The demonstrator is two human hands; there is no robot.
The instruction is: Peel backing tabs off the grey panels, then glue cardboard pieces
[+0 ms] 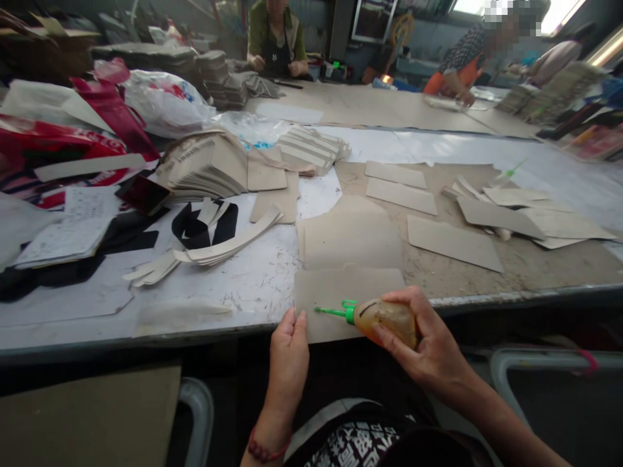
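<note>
My right hand [428, 344] is wrapped round a squeeze bottle of amber glue [387, 319], whose green nozzle [333, 312] points left over a grey cardboard piece [341, 288]. That piece hangs over the table's front edge. My left hand [288, 360] pinches its lower left corner, thumb on top. Behind it a second, larger cardboard piece [350, 237] lies flat on the table.
Stacks of cut cardboard [209, 172] and curved strips [219, 246] lie to the left, loose flat pieces [452, 243] to the right. Plastic bags [160, 97], papers and a dark phone [143, 193] crowd the far left. Two other people work at the table's far side.
</note>
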